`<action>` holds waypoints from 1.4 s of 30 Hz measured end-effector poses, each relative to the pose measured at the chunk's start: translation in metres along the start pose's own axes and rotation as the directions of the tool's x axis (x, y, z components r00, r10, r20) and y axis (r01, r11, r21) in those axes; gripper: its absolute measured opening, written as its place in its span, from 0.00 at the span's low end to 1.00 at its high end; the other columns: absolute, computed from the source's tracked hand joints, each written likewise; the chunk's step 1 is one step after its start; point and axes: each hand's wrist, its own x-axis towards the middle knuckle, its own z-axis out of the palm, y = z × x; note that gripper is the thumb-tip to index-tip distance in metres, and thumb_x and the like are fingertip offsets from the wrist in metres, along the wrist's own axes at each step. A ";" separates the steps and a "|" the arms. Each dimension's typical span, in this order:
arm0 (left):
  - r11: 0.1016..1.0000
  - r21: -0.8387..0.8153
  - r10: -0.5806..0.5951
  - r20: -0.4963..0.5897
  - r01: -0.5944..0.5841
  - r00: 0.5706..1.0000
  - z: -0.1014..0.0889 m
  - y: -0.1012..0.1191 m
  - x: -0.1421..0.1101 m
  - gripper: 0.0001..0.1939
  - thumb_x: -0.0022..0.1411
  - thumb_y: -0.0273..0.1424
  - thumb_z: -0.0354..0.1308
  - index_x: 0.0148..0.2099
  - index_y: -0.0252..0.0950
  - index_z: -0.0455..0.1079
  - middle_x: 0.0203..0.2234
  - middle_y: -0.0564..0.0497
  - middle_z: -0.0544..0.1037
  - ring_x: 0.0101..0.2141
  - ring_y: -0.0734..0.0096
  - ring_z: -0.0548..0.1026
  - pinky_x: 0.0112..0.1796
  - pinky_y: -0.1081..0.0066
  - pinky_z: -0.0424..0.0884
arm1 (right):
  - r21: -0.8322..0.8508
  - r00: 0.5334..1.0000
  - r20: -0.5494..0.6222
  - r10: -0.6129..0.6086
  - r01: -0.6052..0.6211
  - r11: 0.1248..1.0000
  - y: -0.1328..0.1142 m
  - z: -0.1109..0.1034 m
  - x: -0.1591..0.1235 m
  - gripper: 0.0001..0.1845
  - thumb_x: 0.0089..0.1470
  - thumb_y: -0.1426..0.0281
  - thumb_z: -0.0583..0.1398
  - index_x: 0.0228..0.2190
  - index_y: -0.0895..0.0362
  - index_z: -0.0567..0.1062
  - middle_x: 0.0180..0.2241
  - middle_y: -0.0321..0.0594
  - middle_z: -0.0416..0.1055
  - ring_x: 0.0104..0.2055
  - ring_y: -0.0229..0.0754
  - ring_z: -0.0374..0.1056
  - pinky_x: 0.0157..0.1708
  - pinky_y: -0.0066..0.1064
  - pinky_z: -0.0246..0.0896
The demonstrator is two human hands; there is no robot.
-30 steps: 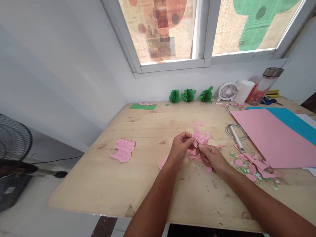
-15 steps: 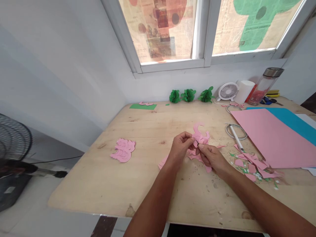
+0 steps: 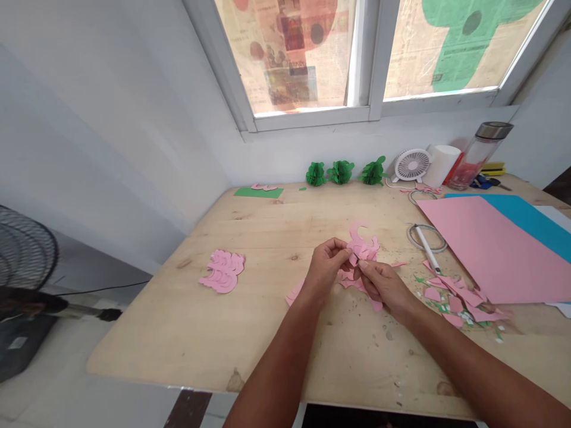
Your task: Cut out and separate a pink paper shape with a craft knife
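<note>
**Hands and paper: no clear shift since a second ago**

We see both hands, the left (image 3: 330, 261) and the right (image 3: 386, 285), and the pink cutout (image 3: 363, 248) between them in almost the same spot as before.

Largest first, we have the window (image 3: 376, 59) above the wooden worktop (image 3: 178, 333), with a floor fan (image 3: 24, 255) at the far left. A large pink sheet (image 3: 499, 249) lies at the right, overlapping a blue sheet (image 3: 529, 215); a bottle (image 3: 477, 157) stands behind them.

Our left hand is closed to a pinch, thumb and fingers on the pink cutout, which is held above loose pink pieces near the middle of the worktop. Our right hand, fingers curled, pinches a thin dark thing (image 3: 357, 258) against the paper, too small for us to identify.

Well to the left lies a stack of pink cutouts (image 3: 223, 272); pink and green scraps (image 3: 466, 294) lie right of the hands, beside a white pen (image 3: 428, 249).
</note>
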 end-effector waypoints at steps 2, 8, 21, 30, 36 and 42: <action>1.000 0.003 0.002 0.003 -0.002 1.000 0.000 0.001 0.000 0.06 0.48 0.30 0.58 0.27 0.33 0.65 0.17 0.55 0.70 0.20 0.79 0.67 0.25 0.75 0.64 | -0.002 1.000 0.000 0.007 -0.007 1.000 -0.001 0.000 0.000 0.21 0.50 0.53 0.54 0.23 0.59 0.69 0.09 0.24 0.45 0.12 0.28 0.37 0.12 0.24 0.30; 1.000 0.007 -0.003 -0.007 0.003 1.000 -0.001 0.000 0.001 0.07 0.47 0.30 0.59 0.26 0.33 0.65 0.17 0.55 0.69 0.19 0.79 0.67 0.25 0.75 0.64 | -0.001 1.000 0.007 -0.002 0.002 1.000 -0.001 0.000 0.000 0.21 0.51 0.53 0.54 0.24 0.59 0.69 0.09 0.24 0.45 0.12 0.29 0.37 0.13 0.24 0.30; 1.000 0.003 0.002 -0.004 -0.002 1.000 -0.001 -0.002 0.001 0.06 0.48 0.30 0.59 0.28 0.33 0.65 0.17 0.55 0.69 0.20 0.78 0.67 0.25 0.75 0.64 | 0.041 1.000 0.013 0.010 -0.010 0.999 -0.002 0.001 -0.002 0.20 0.52 0.55 0.54 0.24 0.60 0.68 0.10 0.24 0.45 0.13 0.28 0.36 0.13 0.24 0.29; 1.000 0.008 -0.005 -0.014 0.005 1.000 0.000 0.000 0.000 0.07 0.47 0.31 0.59 0.27 0.33 0.65 0.17 0.55 0.69 0.19 0.78 0.67 0.25 0.75 0.64 | 0.040 1.000 0.015 0.009 -0.010 0.999 -0.001 0.001 0.000 0.20 0.51 0.54 0.54 0.24 0.59 0.68 0.11 0.24 0.45 0.13 0.28 0.36 0.13 0.24 0.29; 1.000 0.007 -0.010 -0.018 0.011 1.000 0.000 -0.001 0.002 0.07 0.46 0.31 0.59 0.28 0.33 0.65 0.16 0.55 0.69 0.19 0.78 0.67 0.25 0.74 0.64 | 0.036 1.000 0.008 0.026 -0.026 0.999 -0.003 0.002 -0.001 0.20 0.50 0.53 0.54 0.24 0.59 0.68 0.11 0.23 0.44 0.13 0.28 0.36 0.13 0.24 0.28; 1.000 0.006 -0.007 -0.044 0.007 0.999 -0.001 -0.002 0.003 0.08 0.46 0.31 0.59 0.27 0.33 0.65 0.17 0.55 0.69 0.19 0.78 0.67 0.25 0.74 0.65 | 0.044 1.000 0.000 0.030 -0.030 0.999 -0.002 0.001 -0.001 0.21 0.50 0.53 0.55 0.24 0.59 0.68 0.11 0.23 0.44 0.13 0.28 0.36 0.13 0.24 0.28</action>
